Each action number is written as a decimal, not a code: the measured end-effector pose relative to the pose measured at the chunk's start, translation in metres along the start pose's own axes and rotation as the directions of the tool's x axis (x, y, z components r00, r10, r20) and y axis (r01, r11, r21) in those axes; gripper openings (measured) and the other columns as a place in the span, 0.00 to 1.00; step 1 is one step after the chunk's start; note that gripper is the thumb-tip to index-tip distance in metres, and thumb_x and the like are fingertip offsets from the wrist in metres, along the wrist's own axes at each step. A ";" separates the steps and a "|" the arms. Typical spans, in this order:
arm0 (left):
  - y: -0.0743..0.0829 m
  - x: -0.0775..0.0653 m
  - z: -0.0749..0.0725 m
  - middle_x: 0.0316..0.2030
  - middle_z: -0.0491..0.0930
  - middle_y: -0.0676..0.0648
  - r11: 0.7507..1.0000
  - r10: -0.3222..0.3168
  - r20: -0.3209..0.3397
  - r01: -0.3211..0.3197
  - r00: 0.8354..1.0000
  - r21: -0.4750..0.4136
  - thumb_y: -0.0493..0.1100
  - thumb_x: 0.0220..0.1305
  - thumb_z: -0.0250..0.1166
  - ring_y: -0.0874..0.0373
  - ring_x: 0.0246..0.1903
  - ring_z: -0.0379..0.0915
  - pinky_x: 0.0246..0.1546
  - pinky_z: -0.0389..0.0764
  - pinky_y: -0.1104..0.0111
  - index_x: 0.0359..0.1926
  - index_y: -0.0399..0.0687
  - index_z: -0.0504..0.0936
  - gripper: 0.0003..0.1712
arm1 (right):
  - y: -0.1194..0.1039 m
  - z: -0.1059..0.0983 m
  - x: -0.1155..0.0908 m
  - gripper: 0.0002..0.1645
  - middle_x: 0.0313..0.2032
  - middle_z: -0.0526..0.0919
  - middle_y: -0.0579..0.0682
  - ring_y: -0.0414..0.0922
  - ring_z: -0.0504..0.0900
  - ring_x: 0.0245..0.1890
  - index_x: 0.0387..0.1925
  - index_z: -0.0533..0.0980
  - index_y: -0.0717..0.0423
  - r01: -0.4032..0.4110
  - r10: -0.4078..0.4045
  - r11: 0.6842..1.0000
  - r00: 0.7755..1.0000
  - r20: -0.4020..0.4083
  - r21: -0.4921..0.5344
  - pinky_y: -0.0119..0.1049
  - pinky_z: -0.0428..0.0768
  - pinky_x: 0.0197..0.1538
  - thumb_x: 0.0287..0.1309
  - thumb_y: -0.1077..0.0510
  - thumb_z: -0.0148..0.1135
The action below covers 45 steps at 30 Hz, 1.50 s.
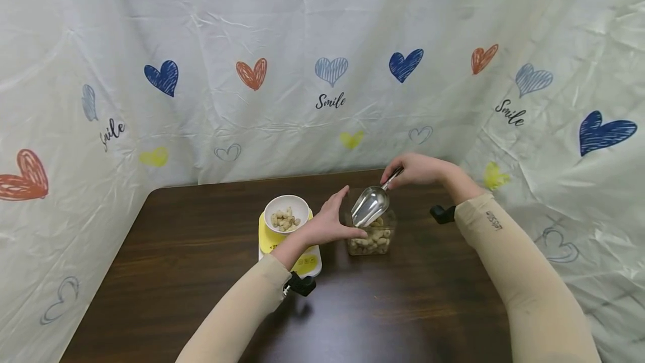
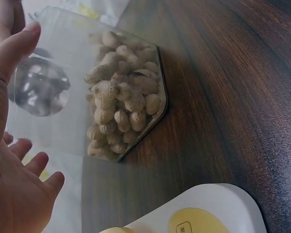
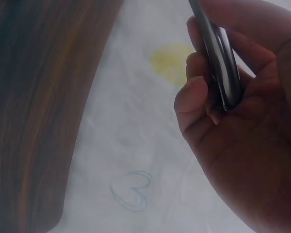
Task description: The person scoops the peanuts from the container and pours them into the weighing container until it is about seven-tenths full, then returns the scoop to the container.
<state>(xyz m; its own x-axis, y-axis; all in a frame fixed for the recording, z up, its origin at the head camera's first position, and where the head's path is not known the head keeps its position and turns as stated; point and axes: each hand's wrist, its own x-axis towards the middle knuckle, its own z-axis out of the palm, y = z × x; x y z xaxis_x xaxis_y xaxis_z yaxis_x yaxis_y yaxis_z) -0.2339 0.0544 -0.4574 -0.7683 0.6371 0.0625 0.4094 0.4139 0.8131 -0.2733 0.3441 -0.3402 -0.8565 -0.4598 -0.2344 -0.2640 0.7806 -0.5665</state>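
A clear, straight-sided jar (image 1: pixel 370 244), partly filled with unshelled peanuts (image 2: pixel 121 97), stands on the table. My right hand (image 1: pixel 415 170) grips the handle of a metal scoop (image 1: pixel 371 204); in the right wrist view the fingers curl round that handle (image 3: pixel 222 63). The scoop's head tilts down into the jar's mouth, and through the wall its shiny end shows above the peanuts. On the jar's left side is my left hand (image 1: pixel 330 222), thumb and fingers spread about the upper part. Its thumb (image 2: pixel 17 48) lies across the wall near the rim, with the other fingers extended.
Left of the jar, a yellow-and-white kitchen scale (image 1: pixel 312 264) carries a white bowl (image 1: pixel 272 206) with some peanuts. The dark wooden table (image 1: pixel 191 273) ends at a white curtain (image 1: pixel 282 144) printed with hearts, hanging behind and at both sides.
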 end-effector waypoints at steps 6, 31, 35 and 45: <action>0.000 0.000 -0.001 0.80 0.48 0.50 1.000 0.005 0.005 -0.005 1.000 -0.012 0.65 0.50 0.79 0.53 0.77 0.43 0.72 0.58 0.51 0.83 0.58 0.39 0.72 | 0.001 0.001 0.007 0.11 0.49 0.85 0.48 0.48 0.81 0.50 0.46 0.88 0.48 0.009 -0.008 1.000 0.999 0.036 -0.004 0.46 0.78 0.53 0.62 0.58 0.71; -0.004 0.004 0.000 0.78 0.51 0.49 0.996 0.023 0.018 -0.021 1.000 -0.085 0.62 0.51 0.80 0.55 0.75 0.50 0.69 0.63 0.53 0.82 0.60 0.42 0.70 | -0.019 0.019 0.011 0.10 0.37 0.75 0.47 0.46 0.70 0.37 0.41 0.89 0.48 0.179 -0.205 0.935 0.977 -0.056 -0.308 0.43 0.71 0.40 0.60 0.64 0.72; -0.004 0.004 0.000 0.78 0.51 0.49 0.996 0.014 0.025 -0.012 1.000 -0.083 0.61 0.53 0.79 0.55 0.75 0.50 0.69 0.64 0.53 0.82 0.60 0.41 0.69 | -0.016 0.029 0.011 0.09 0.36 0.75 0.46 0.44 0.69 0.36 0.41 0.89 0.49 0.202 -0.228 0.915 0.973 -0.036 -0.349 0.42 0.70 0.41 0.60 0.64 0.73; -0.003 0.004 0.000 0.77 0.53 0.46 0.998 0.007 0.003 -0.007 1.000 -0.070 0.62 0.51 0.79 0.54 0.74 0.52 0.68 0.65 0.54 0.82 0.57 0.43 0.69 | -0.019 0.040 0.020 0.09 0.39 0.75 0.45 0.45 0.73 0.37 0.42 0.88 0.46 0.145 -0.125 0.960 0.987 0.096 -0.239 0.42 0.76 0.40 0.64 0.62 0.69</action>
<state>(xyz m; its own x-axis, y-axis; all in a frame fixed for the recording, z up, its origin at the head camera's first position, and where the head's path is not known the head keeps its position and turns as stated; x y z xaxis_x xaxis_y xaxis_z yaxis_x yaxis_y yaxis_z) -0.2382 0.0557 -0.4599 -0.7637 0.6421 0.0660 0.3788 0.3630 0.8513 -0.2680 0.3037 -0.3656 -0.7699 -0.5927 -0.2364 -0.4839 0.7838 -0.3891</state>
